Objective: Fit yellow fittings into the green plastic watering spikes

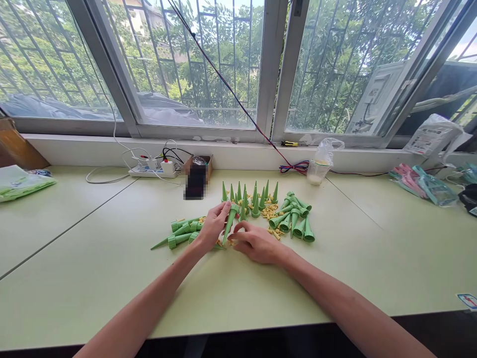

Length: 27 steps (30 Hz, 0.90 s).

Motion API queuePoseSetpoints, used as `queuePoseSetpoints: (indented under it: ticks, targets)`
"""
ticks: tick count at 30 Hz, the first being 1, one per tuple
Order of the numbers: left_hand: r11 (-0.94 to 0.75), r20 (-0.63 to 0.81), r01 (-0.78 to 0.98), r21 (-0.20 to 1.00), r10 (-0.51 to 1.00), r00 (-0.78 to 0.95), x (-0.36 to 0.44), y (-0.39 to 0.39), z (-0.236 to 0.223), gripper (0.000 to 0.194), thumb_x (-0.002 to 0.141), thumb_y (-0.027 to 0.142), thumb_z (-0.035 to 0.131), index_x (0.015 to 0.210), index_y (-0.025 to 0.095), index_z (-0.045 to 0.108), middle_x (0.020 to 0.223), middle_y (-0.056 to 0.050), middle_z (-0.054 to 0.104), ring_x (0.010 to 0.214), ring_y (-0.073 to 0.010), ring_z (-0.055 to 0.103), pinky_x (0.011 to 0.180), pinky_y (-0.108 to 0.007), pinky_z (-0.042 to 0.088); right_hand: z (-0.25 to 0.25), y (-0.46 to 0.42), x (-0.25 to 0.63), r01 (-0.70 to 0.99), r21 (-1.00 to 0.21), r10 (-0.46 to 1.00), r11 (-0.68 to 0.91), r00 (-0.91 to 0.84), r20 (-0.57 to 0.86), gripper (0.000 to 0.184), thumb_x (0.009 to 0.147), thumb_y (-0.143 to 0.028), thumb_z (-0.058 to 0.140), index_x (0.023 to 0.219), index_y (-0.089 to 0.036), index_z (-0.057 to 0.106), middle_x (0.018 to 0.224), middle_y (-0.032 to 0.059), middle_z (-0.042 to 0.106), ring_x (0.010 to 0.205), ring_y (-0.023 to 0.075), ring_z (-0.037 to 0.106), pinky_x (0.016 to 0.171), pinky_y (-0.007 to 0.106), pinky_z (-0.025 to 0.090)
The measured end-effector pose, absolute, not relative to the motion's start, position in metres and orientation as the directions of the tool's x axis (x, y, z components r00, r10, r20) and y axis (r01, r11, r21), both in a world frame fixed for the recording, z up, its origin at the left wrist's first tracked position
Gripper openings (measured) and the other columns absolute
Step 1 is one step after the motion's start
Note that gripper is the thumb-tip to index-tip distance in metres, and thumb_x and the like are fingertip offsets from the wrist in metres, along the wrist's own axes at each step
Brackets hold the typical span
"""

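At frame centre, my left hand point(212, 226) pinches a green conical plastic spike point(230, 221); I cannot tell what my right hand point(258, 243) grips.

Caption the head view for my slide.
Left hand holds a green spike, tip down, near the right hand; upright spikes and yellow pieces beyond.

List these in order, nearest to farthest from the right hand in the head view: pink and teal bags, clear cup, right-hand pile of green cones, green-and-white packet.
From the right hand:
1. Pile of green cones, just to its right
2. Clear cup, back near the sill
3. Pink and teal bags, far right
4. Green-and-white packet, far left
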State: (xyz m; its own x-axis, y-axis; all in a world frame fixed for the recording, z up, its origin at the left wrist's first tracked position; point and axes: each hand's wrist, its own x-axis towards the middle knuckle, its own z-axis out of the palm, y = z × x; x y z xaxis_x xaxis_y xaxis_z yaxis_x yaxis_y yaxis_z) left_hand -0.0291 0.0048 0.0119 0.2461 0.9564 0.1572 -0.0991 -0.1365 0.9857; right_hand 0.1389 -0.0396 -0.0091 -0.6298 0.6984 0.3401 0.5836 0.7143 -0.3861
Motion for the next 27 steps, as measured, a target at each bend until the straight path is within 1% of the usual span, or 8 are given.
queuePoseSetpoints:
  ticks: [3, 7, 11, 14, 17, 22, 27]
  targets:
    - [-0.109, 0.136, -0.12, 0.987, 0.96, 0.244, -0.028, 0.005, 0.012, 0.04, 0.083, 0.056, 0.057, 0.078, 0.016, 0.056, 0.069, -0.001, 0.061, 0.041, -0.0055, 0.041, 0.034, -0.018, 0.028, -0.011, -0.038, 0.139, 0.58, -0.428, 0.718, 0.693, -0.604, 0.346, 0.023, 0.09, -0.029, 0.058, 0.111, -0.024, 0.062, 0.114, 0.0057, 0.057, 0.082, 0.0154, 0.059, 0.079, 0.028, 0.045]
    - [-0.08, 0.106, -0.135, 0.988, 0.973, 0.204, -0.027, 0.002, 0.016, 0.041, 0.08, 0.057, 0.06, 0.079, 0.016, 0.056, 0.065, 0.001, 0.058, 0.04, -0.005, 0.041, 0.033, -0.017, 0.023, -0.009, -0.036, 0.139, 0.57, -0.51, 0.76, 0.644, -0.553, 0.342, 0.018, 0.083, -0.021, 0.062, 0.101, -0.02, 0.059, 0.099, 0.0037, 0.059, 0.068, 0.0119, 0.055, 0.069, 0.025, 0.044]
    - [-0.044, 0.077, -0.157, 0.987, 0.974, 0.212, -0.027, -0.001, 0.021, 0.039, 0.08, 0.054, 0.062, 0.086, 0.016, 0.058, 0.066, 0.001, 0.058, 0.038, -0.0032, 0.039, 0.032, -0.015, 0.021, -0.008, -0.034, 0.143, 0.522, -0.576, 0.768, 0.629, -0.529, 0.36, 0.014, 0.08, -0.012, 0.058, 0.091, -0.019, 0.054, 0.084, 0.0003, 0.058, 0.064, 0.0107, 0.054, 0.065, 0.023, 0.043]
    - [-0.011, 0.048, -0.158, 0.987, 0.971, 0.232, -0.027, -0.002, 0.022, 0.038, 0.079, 0.053, 0.064, 0.093, 0.017, 0.057, 0.07, 0.0, 0.061, 0.037, -0.0028, 0.038, 0.03, -0.014, 0.02, -0.008, -0.032, 0.146, 0.484, -0.629, 0.78, 0.608, -0.512, 0.36, 0.011, 0.081, -0.012, 0.057, 0.088, -0.019, 0.052, 0.077, -0.0008, 0.057, 0.063, 0.0109, 0.054, 0.062, 0.022, 0.043]
    - [-0.028, 0.067, -0.165, 0.986, 0.971, 0.23, -0.027, -0.003, 0.023, 0.037, 0.079, 0.052, 0.064, 0.092, 0.02, 0.054, 0.073, 0.0, 0.062, 0.037, -0.0035, 0.04, 0.028, -0.013, 0.021, -0.009, -0.031, 0.147, 0.452, -0.664, 0.788, 0.595, -0.492, 0.371, 0.009, 0.082, -0.015, 0.058, 0.086, -0.019, 0.052, 0.075, -0.0008, 0.059, 0.063, 0.0113, 0.055, 0.06, 0.022, 0.043]
    - [-0.036, 0.083, -0.194, 0.98, 0.968, 0.239, -0.027, -0.003, 0.023, 0.034, 0.08, 0.05, 0.063, 0.085, 0.02, 0.05, 0.075, 0.002, 0.062, 0.037, -0.002, 0.038, 0.029, -0.012, 0.021, -0.008, -0.032, 0.146, 0.403, -0.693, 0.796, 0.597, -0.403, 0.452, 0.01, 0.082, -0.015, 0.057, 0.089, -0.019, 0.052, 0.072, -0.0023, 0.058, 0.058, 0.0099, 0.053, 0.059, 0.022, 0.044]
    - [0.009, 0.044, -0.184, 0.983, 0.959, 0.281, -0.027, -0.002, 0.021, 0.033, 0.082, 0.049, 0.061, 0.081, 0.018, 0.049, 0.068, 0.004, 0.057, 0.036, -0.0015, 0.035, 0.03, -0.012, 0.021, -0.005, -0.032, 0.146, 0.361, -0.72, 0.805, 0.593, -0.278, 0.524, 0.011, 0.083, -0.017, 0.057, 0.093, -0.019, 0.053, 0.07, -0.0025, 0.057, 0.055, 0.0092, 0.051, 0.053, 0.02, 0.044]
